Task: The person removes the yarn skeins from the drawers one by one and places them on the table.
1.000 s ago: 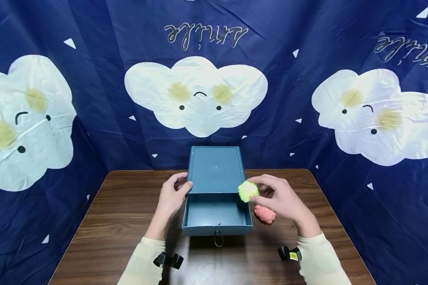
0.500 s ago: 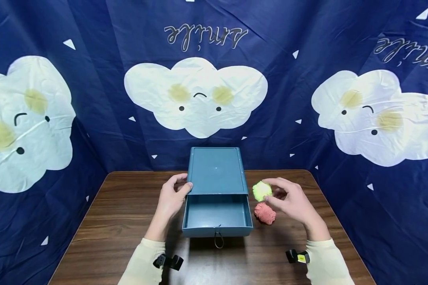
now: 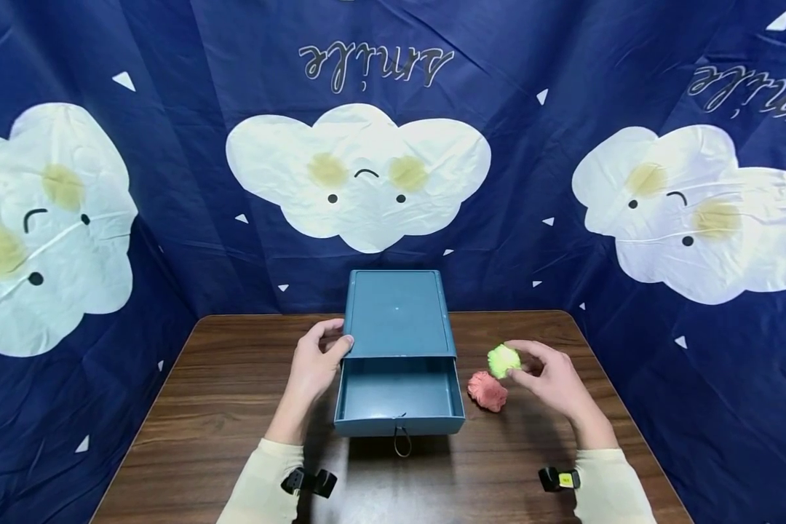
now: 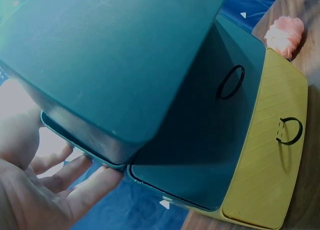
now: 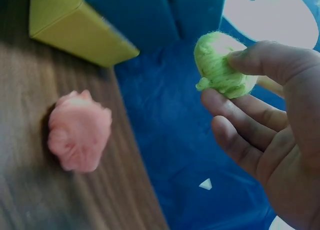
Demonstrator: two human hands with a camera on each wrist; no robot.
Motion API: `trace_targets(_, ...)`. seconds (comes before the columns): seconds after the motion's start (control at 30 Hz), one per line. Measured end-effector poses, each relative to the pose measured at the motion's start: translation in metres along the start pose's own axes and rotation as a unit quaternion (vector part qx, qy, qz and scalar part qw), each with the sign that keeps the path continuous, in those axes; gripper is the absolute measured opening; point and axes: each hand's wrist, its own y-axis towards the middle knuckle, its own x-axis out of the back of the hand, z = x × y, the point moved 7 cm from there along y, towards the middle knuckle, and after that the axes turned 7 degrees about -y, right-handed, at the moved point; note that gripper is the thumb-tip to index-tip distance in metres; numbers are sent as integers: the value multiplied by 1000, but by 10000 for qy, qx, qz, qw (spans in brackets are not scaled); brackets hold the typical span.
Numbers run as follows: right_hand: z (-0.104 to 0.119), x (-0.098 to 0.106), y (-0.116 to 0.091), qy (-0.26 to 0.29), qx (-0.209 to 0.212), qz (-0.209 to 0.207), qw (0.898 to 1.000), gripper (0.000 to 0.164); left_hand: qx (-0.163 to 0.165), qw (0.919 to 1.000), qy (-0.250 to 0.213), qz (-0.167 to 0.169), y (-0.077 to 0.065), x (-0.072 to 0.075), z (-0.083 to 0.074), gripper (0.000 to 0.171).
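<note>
A teal drawer box stands at the table's back, its top drawer pulled out towards me, with nothing seen inside. My left hand rests against the box's left side, thumb at the front corner. In the left wrist view its fingers are fairly straight, their tips touching the casing edge. Right of the box, my right hand pinches a bright green ball of yarn between thumb and fingers, held above the table. A pink ball of yarn lies on the table beside the drawer, left of that hand.
Below the open drawer, the left wrist view shows another shut teal drawer and a shut yellow one, each with a black loop handle. The wooden table meets a blue cloud-printed curtain at the back and sides.
My right hand has carried the green yarn ball rightwards, from over the drawer's right edge to beyond the pink ball. The left hand, box and drawer have stayed in place.
</note>
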Motion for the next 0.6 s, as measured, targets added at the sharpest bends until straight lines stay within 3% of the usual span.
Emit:
trace_targets(0.27, -35, -14, -9, 93, -639, 181, 9978, 44, 38, 9999, -80, 54, 0, -1, 2, 41)
trace_targets(0.6, -70, -28, -19, 38, -974, 227, 9950, 45, 97, 9998, -172, 50, -1, -1, 3, 42)
